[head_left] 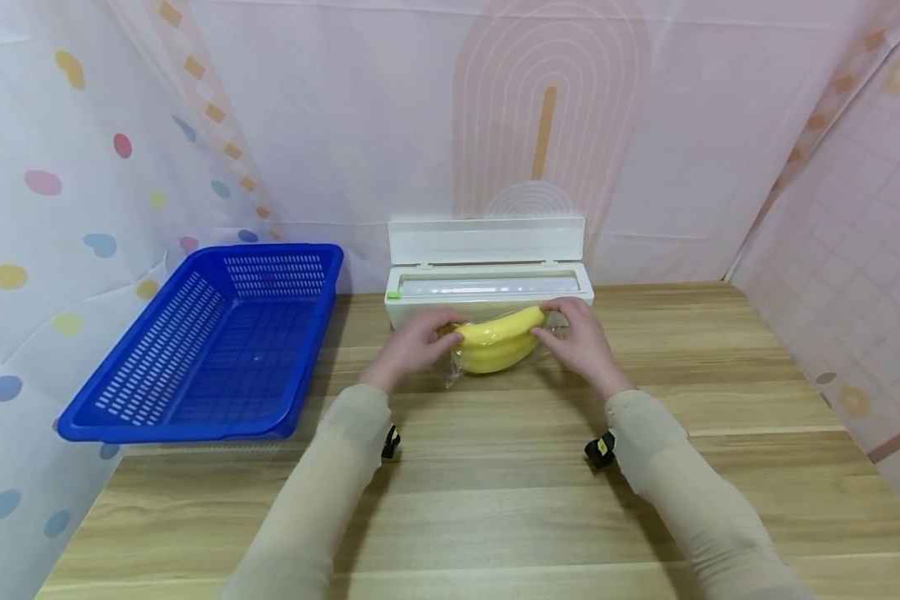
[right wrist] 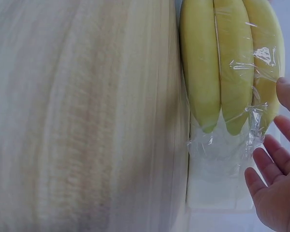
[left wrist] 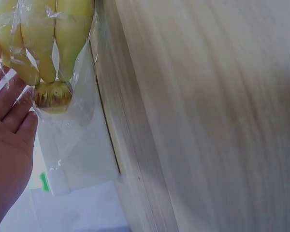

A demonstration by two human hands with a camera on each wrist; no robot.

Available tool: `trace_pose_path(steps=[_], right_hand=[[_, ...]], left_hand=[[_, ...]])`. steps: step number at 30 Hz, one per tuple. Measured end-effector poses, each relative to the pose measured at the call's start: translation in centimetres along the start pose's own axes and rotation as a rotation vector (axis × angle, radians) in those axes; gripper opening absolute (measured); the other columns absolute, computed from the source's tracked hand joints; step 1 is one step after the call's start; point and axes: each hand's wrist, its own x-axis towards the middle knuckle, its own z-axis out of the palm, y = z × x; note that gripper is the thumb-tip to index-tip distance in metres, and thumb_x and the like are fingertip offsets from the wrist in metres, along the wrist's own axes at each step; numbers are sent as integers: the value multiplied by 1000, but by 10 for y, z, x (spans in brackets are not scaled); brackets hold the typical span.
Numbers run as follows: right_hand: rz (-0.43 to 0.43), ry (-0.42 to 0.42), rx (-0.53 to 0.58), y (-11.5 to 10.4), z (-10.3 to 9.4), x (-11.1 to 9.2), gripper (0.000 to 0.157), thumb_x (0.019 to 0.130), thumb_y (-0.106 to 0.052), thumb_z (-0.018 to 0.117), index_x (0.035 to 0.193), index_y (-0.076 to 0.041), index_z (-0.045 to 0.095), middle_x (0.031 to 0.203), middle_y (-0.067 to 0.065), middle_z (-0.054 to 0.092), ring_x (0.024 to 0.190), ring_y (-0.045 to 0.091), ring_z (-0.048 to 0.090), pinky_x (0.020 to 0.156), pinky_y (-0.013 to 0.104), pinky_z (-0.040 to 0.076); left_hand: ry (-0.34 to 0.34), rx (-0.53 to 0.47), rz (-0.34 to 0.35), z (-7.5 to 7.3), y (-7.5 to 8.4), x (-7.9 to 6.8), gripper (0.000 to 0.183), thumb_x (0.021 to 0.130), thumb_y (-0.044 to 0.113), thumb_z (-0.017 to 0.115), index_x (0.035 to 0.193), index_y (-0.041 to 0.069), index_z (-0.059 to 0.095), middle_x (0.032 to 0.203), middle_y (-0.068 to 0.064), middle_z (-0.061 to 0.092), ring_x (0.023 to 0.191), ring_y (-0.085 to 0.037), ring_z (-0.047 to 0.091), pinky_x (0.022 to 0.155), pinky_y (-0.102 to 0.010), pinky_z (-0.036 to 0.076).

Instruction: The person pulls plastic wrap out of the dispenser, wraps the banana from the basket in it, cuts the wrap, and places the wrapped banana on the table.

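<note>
At the centre of the frame I see a smooth, curved bunch of three yellow bananas (head_left: 497,343), brownish at the stub (left wrist: 53,96), in glossy, crinkled clear film (right wrist: 257,118), its ends pinched by the left hand (head_left: 418,342) and right hand (head_left: 581,340) before a rectangular, open-lidded white box (head_left: 487,302).

The head view is bright and evenly lit; soft shadows on the pale brown wood-grain tabletop (head_left: 495,517), inward of both beige fabric sleeves (head_left: 307,508), suggest light from above. A small glint marks the floor of the blue rectangular perforated plastic basket (head_left: 225,375). Both wrist views are dimmer and greyish, the wood grain smeared and soft, with a dull shadow across it. Sharp white highlights streak the clear crinkled plastic film (right wrist: 263,55) over the yellow curved bananas (right wrist: 200,63).
</note>
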Motion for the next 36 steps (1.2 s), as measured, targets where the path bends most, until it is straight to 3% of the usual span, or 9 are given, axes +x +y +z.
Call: trace_pose_path(steps=[4, 10, 16, 22, 28, 36], right_hand=[[-14, 5, -1, -1, -1, 0, 42, 88, -16, 75, 123, 3, 60, 128, 20, 56, 125, 36, 46, 110, 50, 32], [-46, 15, -23, 0, -4, 0, 39, 90, -15, 74, 122, 3, 61, 127, 21, 57, 124, 36, 47, 110, 50, 33], [-63, 25, -39, 0, -7, 1, 38, 89, -15, 74, 121, 3, 61, 126, 21, 58, 124, 37, 47, 110, 51, 31], [-58, 15, -51, -4, -10, 1, 40, 91, -18, 73, 123, 2, 60, 127, 20, 59, 125, 37, 46, 110, 51, 31], [-112, 23, -78, -7, -12, 1, 41, 88, -17, 75, 122, 2, 61, 124, 19, 62, 123, 36, 48, 110, 49, 32], [-189, 33, -84, -18, -18, 7, 39, 87, -14, 77, 120, 1, 64, 122, 17, 64, 120, 35, 50, 108, 47, 33]], left_hand=[[3, 32, 2, -4, -2, -2, 33, 96, 17, 65, 128, 7, 63, 125, -9, 64, 120, -27, 56, 105, -44, 43], [41, 96, 2, -13, -8, -7, 35, 95, 15, 66, 127, 4, 63, 130, -14, 62, 136, -35, 43, 116, -49, 27], [79, 95, -13, -19, -15, -17, 34, 94, 12, 67, 125, 1, 63, 129, -17, 62, 131, -35, 48, 112, -49, 33], [88, 115, -88, -23, -16, -26, 34, 95, 15, 67, 128, 7, 63, 130, -12, 62, 124, -31, 53, 108, -49, 38], [116, 197, -133, -31, -12, -30, 36, 97, 17, 65, 129, 2, 62, 132, -17, 61, 126, -35, 52, 109, -48, 37], [230, 332, -206, -41, -9, -33, 34, 96, 20, 66, 125, 2, 66, 121, -16, 67, 114, -36, 60, 100, -49, 45]])
